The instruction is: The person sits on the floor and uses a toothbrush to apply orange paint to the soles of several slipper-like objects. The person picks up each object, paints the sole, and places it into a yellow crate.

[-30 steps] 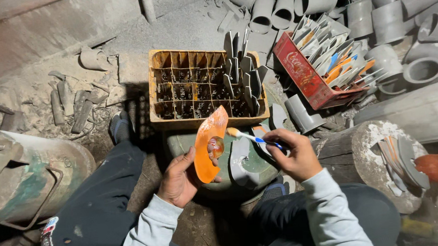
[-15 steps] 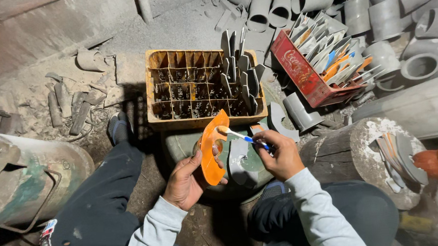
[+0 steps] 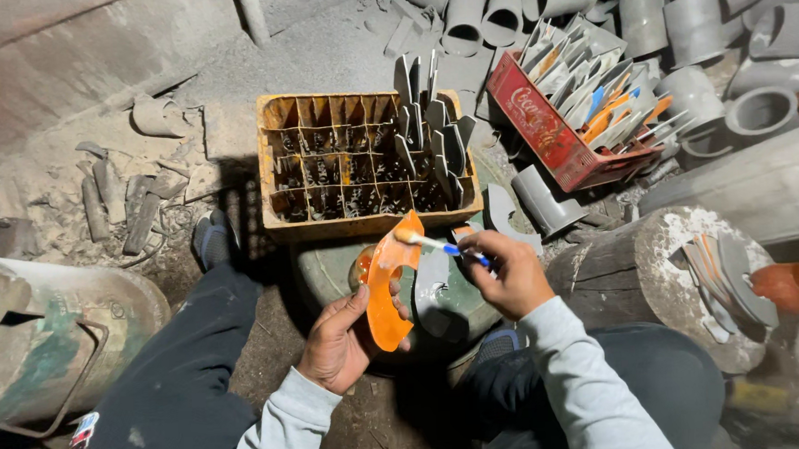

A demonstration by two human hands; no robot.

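On a dusty workshop floor strewn with grey pipe pieces (image 3: 507,13), the left hand (image 3: 342,339) gripped a curved orange piece (image 3: 389,283) upright; the right hand (image 3: 509,269) pinched a small brush (image 3: 427,242), coating its upper edge; steady strokes seemed needed

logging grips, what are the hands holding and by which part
Left hand grips the orange curved piece by its lower end; right hand pinches the small brush by its blue handle end.

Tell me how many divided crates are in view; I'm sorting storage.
2: a yellow crate just beyond the orange piece held in the left hand, and a red crate to its right. Others may be hidden.
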